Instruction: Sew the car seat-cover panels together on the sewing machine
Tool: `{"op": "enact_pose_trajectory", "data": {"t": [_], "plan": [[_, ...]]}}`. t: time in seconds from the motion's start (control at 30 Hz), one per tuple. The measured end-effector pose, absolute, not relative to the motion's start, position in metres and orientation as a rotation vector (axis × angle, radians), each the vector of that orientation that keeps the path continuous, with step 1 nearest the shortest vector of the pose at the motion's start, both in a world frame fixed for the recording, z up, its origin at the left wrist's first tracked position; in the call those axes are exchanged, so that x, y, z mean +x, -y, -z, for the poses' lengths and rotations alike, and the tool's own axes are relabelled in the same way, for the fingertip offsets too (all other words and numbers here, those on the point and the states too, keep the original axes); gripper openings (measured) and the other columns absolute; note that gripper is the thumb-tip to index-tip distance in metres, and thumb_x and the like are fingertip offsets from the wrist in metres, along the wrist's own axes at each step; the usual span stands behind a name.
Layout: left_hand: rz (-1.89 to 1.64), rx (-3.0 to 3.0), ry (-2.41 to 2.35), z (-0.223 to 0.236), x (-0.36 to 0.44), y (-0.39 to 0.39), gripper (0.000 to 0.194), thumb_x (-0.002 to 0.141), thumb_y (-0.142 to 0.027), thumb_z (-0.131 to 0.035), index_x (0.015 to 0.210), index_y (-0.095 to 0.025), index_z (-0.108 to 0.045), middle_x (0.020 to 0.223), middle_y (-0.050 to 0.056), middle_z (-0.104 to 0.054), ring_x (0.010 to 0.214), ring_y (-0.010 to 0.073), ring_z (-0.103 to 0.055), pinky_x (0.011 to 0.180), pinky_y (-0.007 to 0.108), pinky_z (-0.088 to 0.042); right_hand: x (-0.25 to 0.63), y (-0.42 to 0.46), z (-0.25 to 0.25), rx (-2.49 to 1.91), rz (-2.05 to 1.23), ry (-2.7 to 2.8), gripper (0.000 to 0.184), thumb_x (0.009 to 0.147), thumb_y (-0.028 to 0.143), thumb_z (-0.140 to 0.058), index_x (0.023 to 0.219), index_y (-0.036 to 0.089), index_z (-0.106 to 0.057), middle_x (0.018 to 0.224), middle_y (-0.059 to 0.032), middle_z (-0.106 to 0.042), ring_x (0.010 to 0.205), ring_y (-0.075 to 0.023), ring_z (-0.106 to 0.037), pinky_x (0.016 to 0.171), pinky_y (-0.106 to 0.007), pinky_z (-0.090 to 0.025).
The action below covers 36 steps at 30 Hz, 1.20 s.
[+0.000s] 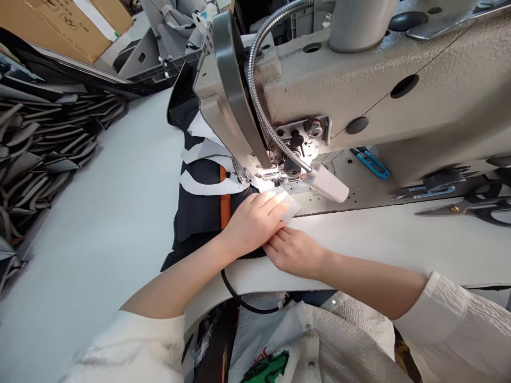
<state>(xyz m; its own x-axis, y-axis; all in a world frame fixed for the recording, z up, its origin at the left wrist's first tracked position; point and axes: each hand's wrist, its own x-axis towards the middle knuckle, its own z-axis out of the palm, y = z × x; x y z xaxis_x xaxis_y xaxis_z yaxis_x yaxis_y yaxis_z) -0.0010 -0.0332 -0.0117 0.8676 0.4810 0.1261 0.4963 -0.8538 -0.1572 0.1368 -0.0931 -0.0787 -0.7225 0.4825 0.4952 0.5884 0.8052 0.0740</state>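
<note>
White table (120, 223): two hands (255, 221) pressing one fabric piece (289, 205)

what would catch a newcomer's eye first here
The big grey sewing machine fills the upper right, its small lamp lighting a white patch by the needle. Centre frame, the left hand presses that patch and the dark fabric; the right hand touches beside it.
</note>
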Motion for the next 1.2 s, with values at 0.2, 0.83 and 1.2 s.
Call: {"op": "enact_pose_trajectory", "data": {"t": [0.2, 0.83, 1.2], "plan": [[-0.104, -2.836, 0.808, 0.011, 0.029, 0.027, 0.015, 0.087, -0.013, -0.044, 0.094, -0.012, -0.058, 0.089, 0.010, -0.063, 0.084, 0.0221, -0.058, 0.067, 0.034, -0.042, 0.139, 0.095, 0.079, -0.746, 0.224, 2.621, 0.026, 0.085, 0.005, -0.040, 0.095, 0.008, -0.063, 0.079, -0.0121, -0.067, 0.070, -0.0198, -0.061, 0.068, -0.036, -0.048], [0.329, -2.916, 0.652, 0.030, -0.027, 0.012, 0.029, 0.087, -0.004, -0.040, 0.106, -0.014, -0.060, 0.109, 0.005, -0.066, 0.092, 0.0178, -0.057, 0.075, 0.029, -0.048, 0.137, 0.095, 0.076, -0.812, 0.294, 2.430, 0.027, 0.086, 0.008, -0.041, 0.100, 0.004, -0.065, 0.103, -0.0162, -0.068, 0.097, -0.0238, -0.064, 0.085, -0.035, -0.052], [0.618, -3.076, 0.954, 0.057, -0.023, -0.006, 0.027, 0.089, -0.015, -0.044, 0.105, -0.020, -0.066, 0.079, 0.003, -0.052, 0.077, 0.0138, -0.049, 0.070, 0.026, -0.046, 0.139, 0.085, 0.079, -0.919, 0.190, 2.464, 0.032, 0.087, 0.010, -0.043, 0.111, 0.002, -0.062, 0.113, -0.0178, -0.064, 0.108, -0.0267, -0.059, 0.095, -0.037, -0.049]]}}
